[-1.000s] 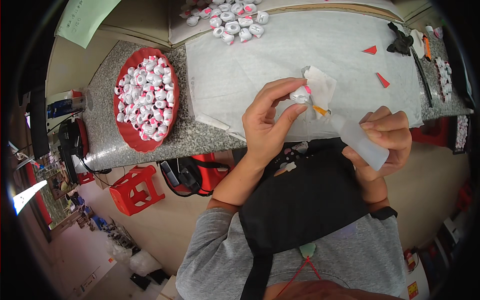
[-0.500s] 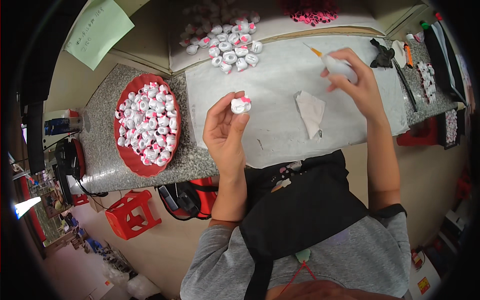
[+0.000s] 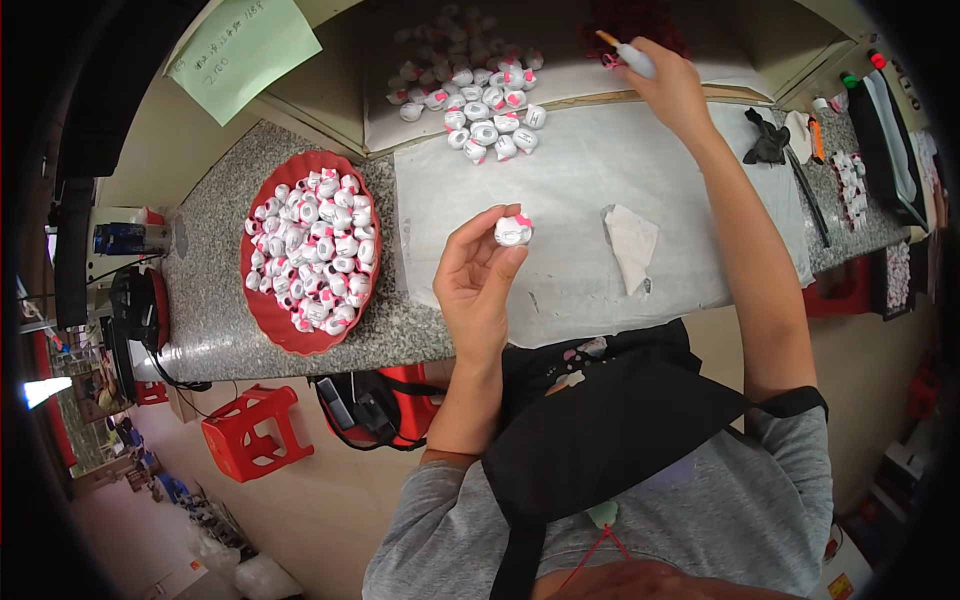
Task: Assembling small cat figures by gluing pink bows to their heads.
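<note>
With left hand (image 3: 476,278) pinching the white-and-pink piece (image 3: 513,232) above the pale sheet (image 3: 570,285), keep it steady, and with right hand (image 3: 666,86) around the white bottle (image 3: 637,62) by the dim pile of pink bits (image 3: 640,20), point the orange tip (image 3: 606,38) away from them to stop drips.

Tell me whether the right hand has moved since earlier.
Yes: the right hand went forward, from the near side of the white sheet to its far edge.

Well-lit paper (image 3: 575,270), shadowed shelf (image 3: 567,82) — fisheye-bent edges, black corners
</note>
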A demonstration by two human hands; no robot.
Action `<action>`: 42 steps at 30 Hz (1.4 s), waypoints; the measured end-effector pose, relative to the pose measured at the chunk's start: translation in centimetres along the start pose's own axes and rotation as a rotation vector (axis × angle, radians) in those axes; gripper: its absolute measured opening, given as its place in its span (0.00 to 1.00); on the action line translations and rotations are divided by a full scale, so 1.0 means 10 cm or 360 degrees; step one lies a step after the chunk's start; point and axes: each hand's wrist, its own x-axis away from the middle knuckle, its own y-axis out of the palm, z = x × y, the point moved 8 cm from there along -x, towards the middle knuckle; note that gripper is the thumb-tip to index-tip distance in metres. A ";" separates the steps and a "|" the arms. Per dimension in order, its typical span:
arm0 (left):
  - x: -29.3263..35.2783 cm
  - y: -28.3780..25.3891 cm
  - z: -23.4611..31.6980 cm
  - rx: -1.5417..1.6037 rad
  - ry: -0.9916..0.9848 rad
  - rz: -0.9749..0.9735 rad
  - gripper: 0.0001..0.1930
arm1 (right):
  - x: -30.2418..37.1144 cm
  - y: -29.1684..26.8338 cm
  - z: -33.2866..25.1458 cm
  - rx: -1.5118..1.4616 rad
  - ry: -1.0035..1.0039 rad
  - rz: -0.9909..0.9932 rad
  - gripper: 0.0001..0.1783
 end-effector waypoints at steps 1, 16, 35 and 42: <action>0.00 0.00 -0.02 -0.0002 -0.0004 0.0014 0.18 | 0.07 -0.08 -0.02 -0.0316 0.0129 -0.0071 0.07; 0.14 0.55 -0.16 -0.0438 -0.0105 -0.0469 0.15 | 1.46 -0.26 -0.75 -0.1772 0.0431 -0.0607 0.04; 0.22 0.65 -0.16 0.0130 -0.0225 -0.0540 0.12 | 1.59 -0.22 -0.77 -0.2090 0.0516 -0.0438 0.14; 0.28 0.64 -0.18 0.0217 -0.0323 -0.0546 0.11 | 1.64 -0.11 -0.75 -0.2148 0.0558 -0.0513 0.16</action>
